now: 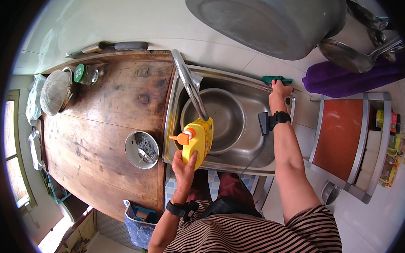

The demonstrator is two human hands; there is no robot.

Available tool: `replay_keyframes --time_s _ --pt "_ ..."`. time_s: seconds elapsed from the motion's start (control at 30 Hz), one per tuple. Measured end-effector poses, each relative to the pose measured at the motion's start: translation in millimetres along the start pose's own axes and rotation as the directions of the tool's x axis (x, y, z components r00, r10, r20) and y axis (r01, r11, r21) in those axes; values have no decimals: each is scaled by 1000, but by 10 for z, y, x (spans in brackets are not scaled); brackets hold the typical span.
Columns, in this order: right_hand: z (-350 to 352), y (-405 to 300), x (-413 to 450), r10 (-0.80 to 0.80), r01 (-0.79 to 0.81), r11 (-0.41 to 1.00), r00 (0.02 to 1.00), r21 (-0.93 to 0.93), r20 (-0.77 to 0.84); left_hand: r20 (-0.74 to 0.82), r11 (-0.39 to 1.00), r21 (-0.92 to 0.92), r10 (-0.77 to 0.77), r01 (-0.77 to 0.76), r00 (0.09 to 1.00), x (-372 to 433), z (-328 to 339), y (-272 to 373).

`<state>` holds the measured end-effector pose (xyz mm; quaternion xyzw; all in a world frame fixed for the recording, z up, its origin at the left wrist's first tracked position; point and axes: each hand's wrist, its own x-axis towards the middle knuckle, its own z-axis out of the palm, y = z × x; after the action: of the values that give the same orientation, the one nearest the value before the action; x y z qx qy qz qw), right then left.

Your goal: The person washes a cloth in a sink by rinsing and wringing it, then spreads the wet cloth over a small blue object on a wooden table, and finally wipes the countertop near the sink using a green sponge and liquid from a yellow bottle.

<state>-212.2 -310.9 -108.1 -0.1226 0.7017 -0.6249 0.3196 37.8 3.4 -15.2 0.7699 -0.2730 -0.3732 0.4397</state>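
Observation:
My left hand (184, 169) grips a yellow plastic pump bottle (202, 135) with an orange pump head, held over the left rim of the stainless steel sink (258, 148). Across at the sink's far right corner, my right hand (280, 90) has its fingers on a dark green cloth (277, 79); whether they are closed around it is hard to see. In the sink sits a round metal basin (228, 117). The curved chrome faucet (190, 82) arches over it, its spout end close to the bottle.
Left of the sink is a wooden counter (106, 99) bearing a bowl with grey scraps (135, 137), a green-lidded jar (87, 74) and a mesh strainer (54, 93). A large pot (259, 24), ladles (348, 56) and a purple towel (344, 79) hang beyond. To the right stands a shelf rack (337, 138).

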Motion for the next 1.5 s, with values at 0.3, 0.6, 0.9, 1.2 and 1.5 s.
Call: replay_keyframes --time_s 0.3,0.6,0.9,1.2,1.5 --pt "92 109 -263 -370 353 928 907 114 201 -4 1000 -10 -8 8 1000 23 -20 -154" --pt "570 232 -1000 -235 198 971 884 132 405 -8 997 69 21 -20 1000 16 27 -146" --pt "168 234 -416 -330 405 893 886 -196 326 19 994 -80 -76 78 997 -20 14 -83" --pt "893 448 -1301 -26 6 999 800 36 599 -56 997 -79 -28 23 998 16 -17 -185" --pt "1303 462 -1699 264 -667 716 534 208 804 -64 995 -80 -67 62 996 45 -78 -156"
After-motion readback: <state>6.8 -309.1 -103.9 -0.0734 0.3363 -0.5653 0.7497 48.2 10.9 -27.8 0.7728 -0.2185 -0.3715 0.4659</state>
